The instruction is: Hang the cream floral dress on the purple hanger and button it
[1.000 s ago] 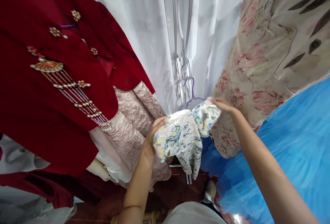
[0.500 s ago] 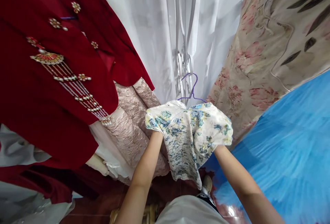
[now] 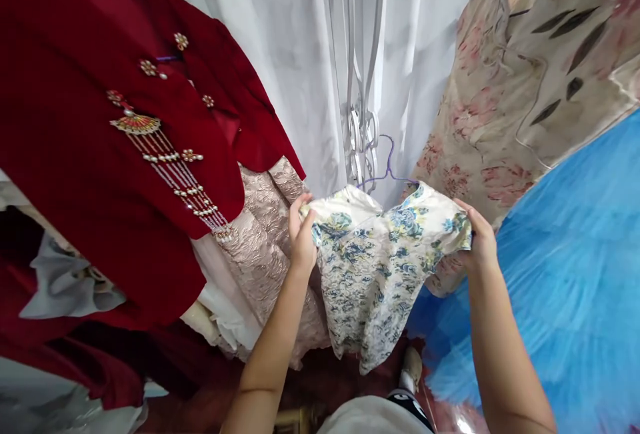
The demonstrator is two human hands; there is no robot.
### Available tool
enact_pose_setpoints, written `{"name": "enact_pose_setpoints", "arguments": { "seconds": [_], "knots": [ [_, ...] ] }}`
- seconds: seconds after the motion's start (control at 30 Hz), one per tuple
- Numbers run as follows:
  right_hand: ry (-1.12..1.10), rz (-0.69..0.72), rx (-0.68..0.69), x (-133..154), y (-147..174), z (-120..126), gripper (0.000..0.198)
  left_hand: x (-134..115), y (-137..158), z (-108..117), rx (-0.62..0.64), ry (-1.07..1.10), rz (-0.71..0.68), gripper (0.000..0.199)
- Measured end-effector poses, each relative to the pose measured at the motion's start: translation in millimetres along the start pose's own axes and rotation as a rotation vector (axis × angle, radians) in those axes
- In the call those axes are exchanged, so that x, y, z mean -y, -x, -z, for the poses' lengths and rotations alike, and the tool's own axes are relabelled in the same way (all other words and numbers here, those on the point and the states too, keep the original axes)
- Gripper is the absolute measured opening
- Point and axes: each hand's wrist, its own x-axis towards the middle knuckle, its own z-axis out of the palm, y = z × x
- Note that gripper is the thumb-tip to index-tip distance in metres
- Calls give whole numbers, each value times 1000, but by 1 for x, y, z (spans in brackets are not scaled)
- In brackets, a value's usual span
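A white short-sleeved top with blue and yellow flowers (image 3: 373,267) hangs in front of me on a purple hanger (image 3: 390,166). My left hand (image 3: 303,234) pinches the edge of its left sleeve, with the thumb and fingers on either side of the cloth. On the other side, my right hand (image 3: 479,237) grips the right sleeve's edge, its fingers partly hidden behind the fabric. Between my hands the top is spread wide, its hem hanging loose and creased.
On the left hangs a dark red jacket (image 3: 200,154) with beaded trim over a pink textured skirt (image 3: 265,234). A beige floral dress (image 3: 470,121) and a blue tulle skirt (image 3: 565,274) fill the right. White curtains (image 3: 285,54) and metal rods (image 3: 350,41) stand behind.
Both hands, earlier hidden inside the sleeves, are now outside, holding the sleeve edges. The top is spread flatter. The view has shifted slightly, moving the red jacket to the right.
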Motion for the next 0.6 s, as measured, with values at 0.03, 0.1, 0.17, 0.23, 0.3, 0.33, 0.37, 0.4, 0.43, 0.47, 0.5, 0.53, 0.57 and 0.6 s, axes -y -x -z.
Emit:
{"name": "enact_pose_setpoints", "arguments": {
  "seconds": [0.03,0.1,0.17,0.23,0.3,0.33,0.37,0.4,0.43,0.47,0.5,0.53,0.57,0.6],
  "knots": [
    [29,62,-44,10,-2,5,38,-6,-4,-9,48,-86,-58,40],
    [38,159,-103,28,-1,17,28,-19,-13,-24,157,-264,-194,34],
    [18,226,-172,42,13,34,25,-26,-20,-33,271,-429,-327,26],
    [26,249,-247,46,39,55,25,-23,-20,-35,376,-564,-429,15],
    [111,159,-235,42,75,77,29,-9,-17,-32,455,-655,-493,15],
    [152,70,-225,38,95,87,32,0,-15,-30,476,-682,-516,17],
    [187,-52,-198,33,115,96,37,10,-13,-29,483,-698,-532,18],
    [221,-150,-183,29,134,103,42,18,-12,-27,486,-705,-539,18],
    [253,-214,-189,26,152,110,44,26,-12,-27,491,-705,-537,19],
    [276,-265,-185,25,168,115,45,31,-12,-28,503,-701,-530,19],
    [303,-299,-170,26,181,120,46,34,-13,-29,518,-691,-522,20],
    [337,-314,-152,28,191,124,46,36,-13,-31,534,-676,-519,21],
    [378,-310,-125,32,198,127,45,36,-13,-33,548,-655,-522,23],
    [419,-287,-84,37,204,128,43,36,-13,-36,554,-630,-528,25]
  ]
}}
